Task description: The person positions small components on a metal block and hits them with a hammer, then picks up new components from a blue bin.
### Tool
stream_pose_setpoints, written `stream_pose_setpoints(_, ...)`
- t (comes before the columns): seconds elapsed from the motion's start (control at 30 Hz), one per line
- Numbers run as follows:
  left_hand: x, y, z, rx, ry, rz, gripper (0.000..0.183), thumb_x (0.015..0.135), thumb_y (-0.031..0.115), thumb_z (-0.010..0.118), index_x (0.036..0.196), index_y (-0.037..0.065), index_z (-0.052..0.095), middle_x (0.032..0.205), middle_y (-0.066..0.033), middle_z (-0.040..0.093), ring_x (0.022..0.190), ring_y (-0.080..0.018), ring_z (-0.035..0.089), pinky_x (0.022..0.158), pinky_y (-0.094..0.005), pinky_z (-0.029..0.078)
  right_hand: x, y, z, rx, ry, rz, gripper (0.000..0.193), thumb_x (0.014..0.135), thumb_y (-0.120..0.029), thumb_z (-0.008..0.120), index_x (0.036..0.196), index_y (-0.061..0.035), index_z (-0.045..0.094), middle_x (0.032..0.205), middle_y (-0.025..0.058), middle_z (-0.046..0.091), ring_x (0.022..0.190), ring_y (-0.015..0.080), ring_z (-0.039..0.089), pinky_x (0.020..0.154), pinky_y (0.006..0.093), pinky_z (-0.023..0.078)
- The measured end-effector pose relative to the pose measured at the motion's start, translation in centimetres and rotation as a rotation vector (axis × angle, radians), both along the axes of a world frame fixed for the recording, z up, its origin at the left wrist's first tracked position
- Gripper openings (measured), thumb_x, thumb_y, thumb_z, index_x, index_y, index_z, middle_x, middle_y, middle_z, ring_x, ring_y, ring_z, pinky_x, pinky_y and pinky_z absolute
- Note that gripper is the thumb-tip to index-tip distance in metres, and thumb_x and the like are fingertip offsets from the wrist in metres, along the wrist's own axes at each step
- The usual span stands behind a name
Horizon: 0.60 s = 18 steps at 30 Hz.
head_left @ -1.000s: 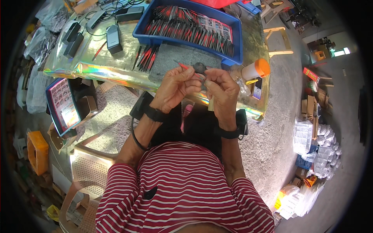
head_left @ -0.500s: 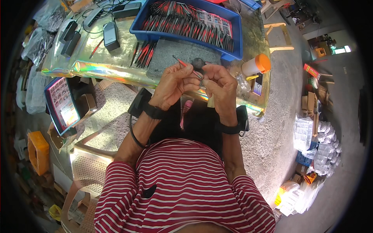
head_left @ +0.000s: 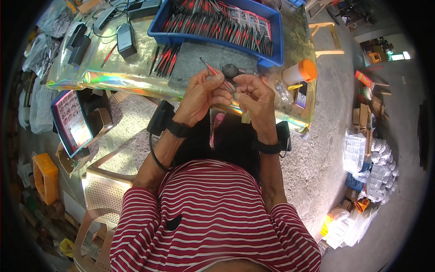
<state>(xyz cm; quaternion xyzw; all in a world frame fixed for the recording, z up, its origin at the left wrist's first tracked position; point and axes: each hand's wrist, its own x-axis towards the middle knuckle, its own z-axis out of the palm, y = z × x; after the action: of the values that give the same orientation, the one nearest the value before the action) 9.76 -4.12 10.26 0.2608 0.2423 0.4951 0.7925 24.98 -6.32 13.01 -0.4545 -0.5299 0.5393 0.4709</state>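
A: What is closest to the camera?

B: A red and white striped shirt (head_left: 213,222), with both forearms reaching up from it, each wearing a black wrist strap

A: And the hands?

B: They meet just in front of the table edge. The left hand (head_left: 199,97) pinches a thin red and black tool (head_left: 216,75) between thumb and fingers, its tip angled up and to the left. The right hand (head_left: 253,95) is curled, fingertips touching the lower end of the same tool; both hands are closed on it

A: What lies beyond them?

B: A table (head_left: 131,77) with a shiny iridescent cover. Loose red and black tools (head_left: 164,58) lie on it, a white bottle with an orange cap (head_left: 299,72) stands to the right, and farther back a blue tray (head_left: 217,22) holds many more of the tools
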Motion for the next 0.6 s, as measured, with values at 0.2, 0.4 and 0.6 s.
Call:
stream_pose_setpoints(0.2,0.09,-0.01,-0.49,0.029,0.012,0.023,0.014,0.085,0.014,0.047,0.092,0.002,0.045,0.077,-0.0129,0.058,0.061,-0.0164,0.061,0.053,-0.0236,0.053,-0.08,0.02,0.01,-0.009,-0.027,0.013,0.027,0.070,0.002,0.053,0.097,0.0022,0.050,0.068,0.0027,0.052,0.051,0.0032,0.043,0.044,0.0154,0.032)
stream_pose_setpoints(0.4,0.16,-0.13,0.07,0.038,0.048,0.043,0.014,0.084,0.014,0.049,0.090,0.002,0.043,0.075,-0.0122,0.058,0.058,-0.0153,0.059,0.050,-0.0231,0.052,-0.12,0.08,-0.13,0.008,-0.054,0.020,0.028,0.070,0.002,0.053,0.098,0.0022,0.049,0.067,0.0029,0.052,0.050,0.0037,0.042,0.044,0.0156,0.033)
stream_pose_setpoints(0.6,-0.37,0.20,-0.15,0.155,0.175,0.026,0.012,0.084,0.013,0.048,0.091,0.003,0.045,0.075,-0.0107,0.058,0.060,-0.0141,0.059,0.052,-0.0229,0.051,-0.01,0.22,-0.54,-0.027,-0.055,0.043,0.029,0.069,0.002,0.053,0.097,0.0031,0.049,0.065,0.0010,0.051,0.050,0.0021,0.043,0.042,0.0149,0.033)
